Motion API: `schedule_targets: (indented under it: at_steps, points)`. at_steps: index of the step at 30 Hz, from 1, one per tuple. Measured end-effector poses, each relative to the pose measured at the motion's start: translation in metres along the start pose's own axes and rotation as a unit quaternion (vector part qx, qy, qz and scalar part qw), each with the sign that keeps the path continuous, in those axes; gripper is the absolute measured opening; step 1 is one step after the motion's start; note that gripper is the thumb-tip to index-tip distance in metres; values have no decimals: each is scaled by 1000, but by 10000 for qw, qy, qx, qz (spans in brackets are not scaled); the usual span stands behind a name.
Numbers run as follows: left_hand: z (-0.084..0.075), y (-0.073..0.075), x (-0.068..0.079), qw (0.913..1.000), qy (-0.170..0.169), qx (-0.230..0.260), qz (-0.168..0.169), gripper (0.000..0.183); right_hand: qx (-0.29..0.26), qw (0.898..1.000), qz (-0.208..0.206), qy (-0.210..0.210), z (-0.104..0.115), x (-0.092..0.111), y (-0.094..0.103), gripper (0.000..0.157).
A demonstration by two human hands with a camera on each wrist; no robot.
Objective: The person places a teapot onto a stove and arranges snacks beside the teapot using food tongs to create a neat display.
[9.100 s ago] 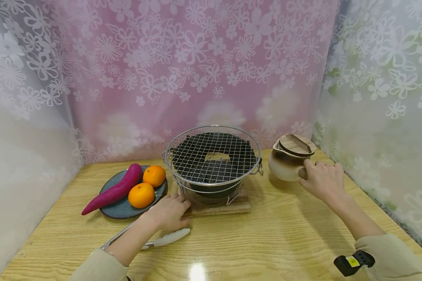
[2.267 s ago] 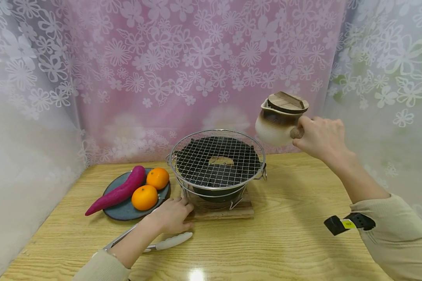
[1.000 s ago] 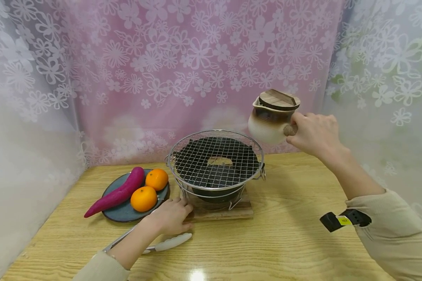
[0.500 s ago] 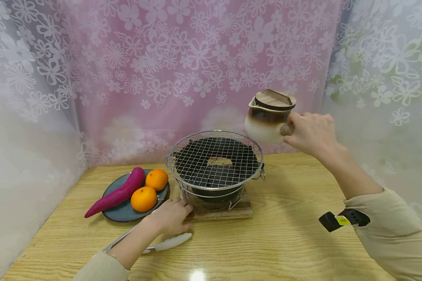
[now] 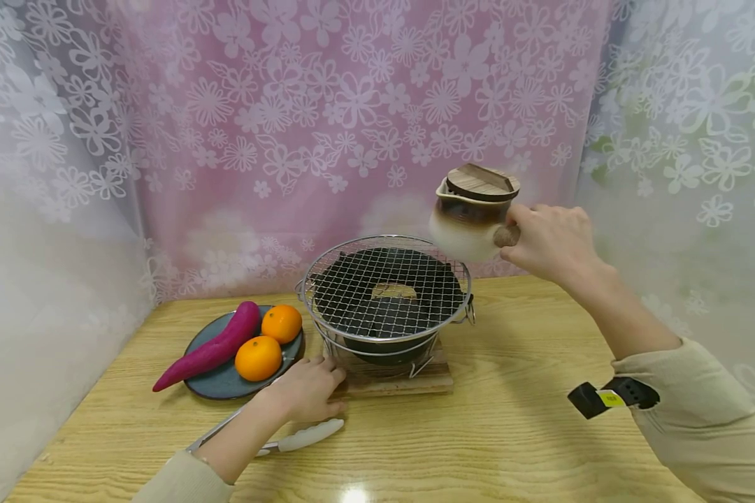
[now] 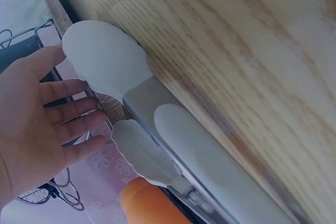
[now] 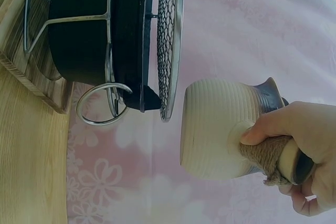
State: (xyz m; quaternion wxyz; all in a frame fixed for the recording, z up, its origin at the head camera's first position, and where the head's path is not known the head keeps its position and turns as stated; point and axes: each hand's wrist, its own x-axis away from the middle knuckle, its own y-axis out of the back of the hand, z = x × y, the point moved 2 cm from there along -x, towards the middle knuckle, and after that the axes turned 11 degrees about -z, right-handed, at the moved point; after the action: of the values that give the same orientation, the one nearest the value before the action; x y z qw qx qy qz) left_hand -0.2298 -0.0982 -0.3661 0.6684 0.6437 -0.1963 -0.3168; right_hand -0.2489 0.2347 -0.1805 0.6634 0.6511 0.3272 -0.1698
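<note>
My right hand (image 5: pixel 550 241) grips the twine-wrapped side handle (image 7: pixel 265 156) of a cream and brown teapot (image 5: pixel 468 227). The pot is held upright in the air, its wooden lid (image 5: pixel 483 183) on and its spout towards the left. In the head view its base overlaps the right rear rim of the wire grill rack (image 5: pixel 386 314); the right wrist view shows a gap between them. My left hand (image 5: pixel 305 388) lies with relaxed, spread fingers at the left end of the wooden base board (image 5: pixel 396 384), holding nothing. Tongs (image 5: pixel 308 434) with pale tips lie under the left forearm.
The rack sits over a black round stove (image 7: pixel 84 30) in a wire stand on the board. To the left, a blue-grey plate (image 5: pixel 217 381) bears a purple sweet potato (image 5: pixel 217 349) and two oranges (image 5: pixel 258 358). Floral curtains (image 5: pixel 365 126) close off the back and sides of the wooden table (image 5: pixel 509 433).
The teapot stood on the table at the right earlier; my right hand has lifted it and carried it left to the rack's edge, lately dipping slightly. My left hand has stayed in place.
</note>
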Motion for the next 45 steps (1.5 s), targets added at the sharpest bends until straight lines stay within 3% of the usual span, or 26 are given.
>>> schedule_targets:
  at_steps: [25, 45]
  points:
    - [1, -1, 0, 10000, 15, -29, 46, 48, -9, 9998, 108, 148, 9, -1, -1, 23]
    - [1, -3, -1, 10000, 3, -18, 34, 47, -93, 9994, -163, 302, 15, -1, -6, 17]
